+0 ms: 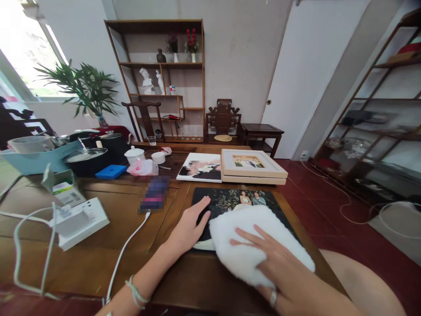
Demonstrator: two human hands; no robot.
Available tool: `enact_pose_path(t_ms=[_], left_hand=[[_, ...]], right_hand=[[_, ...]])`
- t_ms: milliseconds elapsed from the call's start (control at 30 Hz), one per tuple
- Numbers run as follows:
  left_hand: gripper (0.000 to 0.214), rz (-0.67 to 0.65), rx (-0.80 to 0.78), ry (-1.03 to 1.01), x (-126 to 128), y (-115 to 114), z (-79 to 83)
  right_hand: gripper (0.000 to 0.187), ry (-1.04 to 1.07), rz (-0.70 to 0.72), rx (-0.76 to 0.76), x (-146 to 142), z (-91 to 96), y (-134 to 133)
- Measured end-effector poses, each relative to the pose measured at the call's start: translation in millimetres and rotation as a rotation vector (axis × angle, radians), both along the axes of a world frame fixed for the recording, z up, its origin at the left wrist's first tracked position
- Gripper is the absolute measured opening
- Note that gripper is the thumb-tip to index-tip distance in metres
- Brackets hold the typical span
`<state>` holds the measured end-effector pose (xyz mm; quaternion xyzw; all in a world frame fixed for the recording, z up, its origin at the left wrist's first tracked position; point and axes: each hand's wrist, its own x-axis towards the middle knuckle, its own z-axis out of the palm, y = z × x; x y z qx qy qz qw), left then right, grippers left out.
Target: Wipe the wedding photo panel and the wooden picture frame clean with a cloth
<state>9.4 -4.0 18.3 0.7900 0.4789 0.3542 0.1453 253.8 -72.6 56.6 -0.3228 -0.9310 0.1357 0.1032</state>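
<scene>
The dark, glossy rectangular photo panel [226, 199], printed with two figures among pale blossoms, lies flat near the right edge of the tabletop, just in front of you. A white, fluffy cloth [263, 219] covers much of its near right part.

Your right hand [271, 252] rests palm down on the cloth, fingers spread and pointing away to the left; that grip is unclenched, pressing flat over the pile. Your left hand [189, 224] lies along the panel's left edge, fingers extended onto its dark surface and thumb apart, its grip relaxed and closed on nothing. You wear a pale green corded bracelet [136, 293] on the left wrist.

You have print on the small green-and-white carton [70, 195] off to the left, but it is too small to read. Beside it is what looks like a white power strip [79, 221], and the screen of the dark phone [154, 193] is pixelated.

Your tabletop [190, 276] is brown, polished wood with visible seams. Past the panel sit a white-edged photo board [205, 169] and a pale wood picture frame [276, 164], side by side. Beyond, you face a brown wooden shelf unit [154, 22] against a grey wall [243, 66], with a leafy green plant [88, 87] by the window and dark red floor tiles [299, 188] to your right.
</scene>
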Motion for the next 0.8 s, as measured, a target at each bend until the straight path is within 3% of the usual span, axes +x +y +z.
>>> enact_pose_path(t_ms=[100, 200, 333, 433, 600, 800], left_hand=[[0.033, -0.02, 0.019, 0.003, -0.3, 1.3, -2.2], [0.031, -0.019, 0.032, 0.002, -0.3, 2.1, -3.3], [0.032, -0.01, 0.026, 0.039, -0.3, 2.8, -3.7], [0.032, -0.018, 0.024, 0.043, -0.5, 3.2, -3.7], [0.033, -0.018, 0.014, 0.055, -0.6, 3.3, -3.5], [0.034, -0.023, 0.002, 0.06, 0.4, 4.7, -4.1]], right_hand=[[0.023, 0.015, -0.214, 0.119, 30.1, -11.7, 22.1], [0.034, -0.029, -0.347, 0.173, 49.8, -16.3, 56.6], [0.038, -0.017, -0.388, 0.181, 50.0, -13.1, 94.3], [0.035, 0.01, -0.376, 0.19, 42.3, -11.4, 104.8], [0.036, 0.018, -0.316, 0.207, 37.3, -15.1, 78.5], [0.012, -0.019, -0.144, 0.208, 32.6, -12.0, -7.8]])
